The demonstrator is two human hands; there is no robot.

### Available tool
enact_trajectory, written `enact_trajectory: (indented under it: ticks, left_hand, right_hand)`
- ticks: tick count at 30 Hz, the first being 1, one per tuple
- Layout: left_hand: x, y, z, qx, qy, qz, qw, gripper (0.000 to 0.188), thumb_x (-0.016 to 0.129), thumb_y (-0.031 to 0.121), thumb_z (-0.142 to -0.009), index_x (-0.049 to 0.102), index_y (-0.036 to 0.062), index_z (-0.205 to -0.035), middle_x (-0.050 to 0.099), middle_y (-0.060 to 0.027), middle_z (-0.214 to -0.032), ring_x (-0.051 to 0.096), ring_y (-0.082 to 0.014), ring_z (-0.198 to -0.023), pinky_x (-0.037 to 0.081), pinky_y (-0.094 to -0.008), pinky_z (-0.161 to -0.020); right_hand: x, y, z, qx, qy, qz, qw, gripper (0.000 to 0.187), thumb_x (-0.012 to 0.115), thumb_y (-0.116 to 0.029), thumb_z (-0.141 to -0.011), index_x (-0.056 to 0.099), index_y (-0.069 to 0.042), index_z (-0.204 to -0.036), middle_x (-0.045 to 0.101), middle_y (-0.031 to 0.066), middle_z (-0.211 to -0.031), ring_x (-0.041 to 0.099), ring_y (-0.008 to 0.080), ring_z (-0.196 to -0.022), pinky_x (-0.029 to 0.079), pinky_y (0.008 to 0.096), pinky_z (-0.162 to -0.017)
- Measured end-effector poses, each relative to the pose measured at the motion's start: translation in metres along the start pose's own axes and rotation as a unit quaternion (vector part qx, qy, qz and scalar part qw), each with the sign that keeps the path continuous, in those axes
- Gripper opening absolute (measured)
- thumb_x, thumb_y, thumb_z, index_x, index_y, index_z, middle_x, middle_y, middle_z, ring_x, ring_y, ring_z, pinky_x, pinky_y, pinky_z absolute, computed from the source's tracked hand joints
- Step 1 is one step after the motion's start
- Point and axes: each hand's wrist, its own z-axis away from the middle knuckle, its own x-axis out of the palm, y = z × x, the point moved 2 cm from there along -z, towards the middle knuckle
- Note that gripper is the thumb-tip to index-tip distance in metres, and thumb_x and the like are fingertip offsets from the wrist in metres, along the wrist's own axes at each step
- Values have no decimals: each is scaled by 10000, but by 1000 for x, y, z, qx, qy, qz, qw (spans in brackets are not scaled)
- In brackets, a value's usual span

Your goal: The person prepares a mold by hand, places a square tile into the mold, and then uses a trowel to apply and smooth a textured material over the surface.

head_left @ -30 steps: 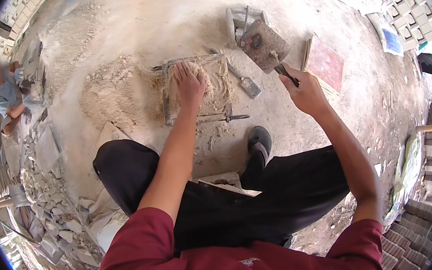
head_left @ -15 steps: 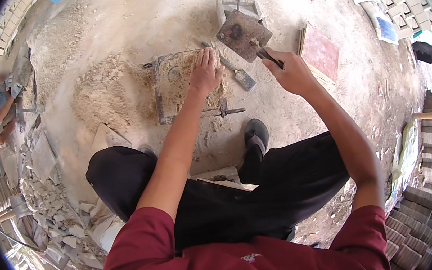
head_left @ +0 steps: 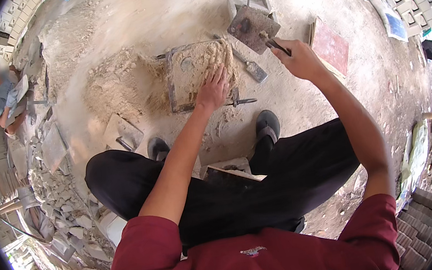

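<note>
My left hand (head_left: pixel 213 88) lies with fingers stretched out on the sandy material (head_left: pixel 200 67) filling a square metal frame mould (head_left: pixel 171 84). A round mark shows in the sand's surface near the far left part. My right hand (head_left: pixel 299 57) is closed around the dark handle of a square-bladed trowel (head_left: pixel 253 28), whose flat blade is rusty and stained. Behind the blade is a grey rectangular tray (head_left: pixel 263 0), partly hidden. Between the mould and the trowel, a narrow flat-bladed tool (head_left: pixel 256 70) lies on the ground.
Loose sand (head_left: pixel 114 82) is heaped left of the mould. A reddish square board (head_left: pixel 330 47) lies at right. Near my left foot is a flat slab (head_left: pixel 119 130) with a handle. Broken rubble (head_left: pixel 55 198) covers the left side. Another person (head_left: pixel 4 98) sits at far left.
My left hand has slid toward me over the sand, from the mould's far edge to its nearer right part. My right hand keeps the trowel. The whole view has shifted slightly.
</note>
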Motion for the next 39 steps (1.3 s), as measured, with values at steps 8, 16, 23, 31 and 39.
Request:
enact_trajectory:
  ticks: [8,16,23,31,39]
  left_hand:
    - [-6,-5,36,-57,4,11,998,664,364,372,-977,184,43,-1526,136,-103,-1608,132,-255,-1482,91,-526,-1193]
    - [2,-6,7,-90,72,-49,992,643,342,366,-991,229,-16,-1496,162,-155,-1593,188,-283,-1468,87,-552,-1180]
    - [-2,-18,-13,-163,57,-1,985,645,493,247,-943,253,5,-1491,325,-175,-1495,215,-293,-1452,114,-533,-1190]
    - [7,-8,-11,-104,93,18,990,670,343,397,-994,249,-70,-1465,267,-244,-1528,203,-357,-1448,127,-456,-1202]
    - [12,30,-9,-14,95,22,995,688,356,387,-986,193,-46,-1495,175,-226,-1569,152,-353,-1466,115,-452,-1202]
  right_hand:
    - [6,-14,-1,-26,-6,2,1000,358,589,-300,-935,642,-84,-1215,677,235,-908,667,375,-870,501,418,-770]
    - [5,-13,7,-100,74,-7,992,281,564,-280,-968,632,-121,-1189,486,113,-596,470,205,-532,404,371,-556]
    - [-5,-7,16,5,14,-2,1000,338,598,-257,-933,639,-93,-1226,675,254,-958,664,396,-898,505,423,-799]
    - [-3,5,11,31,11,21,999,367,597,-277,-937,625,-75,-1241,680,245,-956,668,381,-886,503,423,-789]
    - [-2,-3,10,-10,24,12,1000,367,590,-284,-939,632,-69,-1233,681,239,-906,670,363,-845,501,417,-759]
